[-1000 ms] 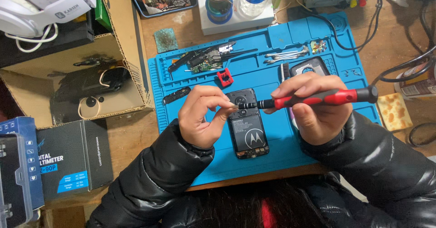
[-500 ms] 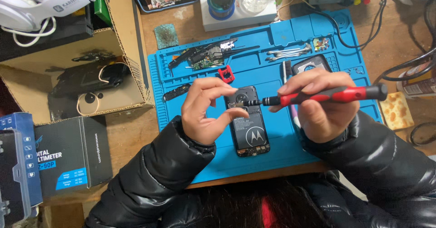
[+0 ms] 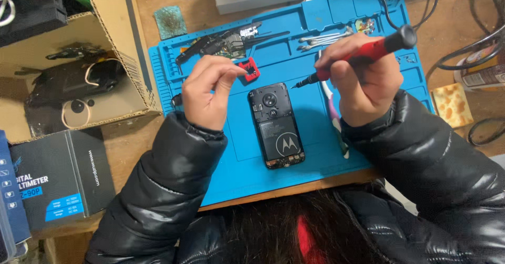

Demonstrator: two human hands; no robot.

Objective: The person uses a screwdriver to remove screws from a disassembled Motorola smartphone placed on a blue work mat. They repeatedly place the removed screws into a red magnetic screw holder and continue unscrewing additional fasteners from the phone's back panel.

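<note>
right now my right hand is closed around a red-handled screwdriver, tip hanging just above the opened black phone lying on the blue repair mat. my left hand pinches its fingertips together beside a small red part; i cannot tell what they hold. a black box with a blue label sits left, by an open cardboard carton, on a wooden bench.

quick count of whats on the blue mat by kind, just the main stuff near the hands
phone with its back off: 1
red screwdriver, held in the right hand: 1
small red part by the left hand fingers: 1
dark strip of removed parts at the mat's top: 1
total: 4
</note>
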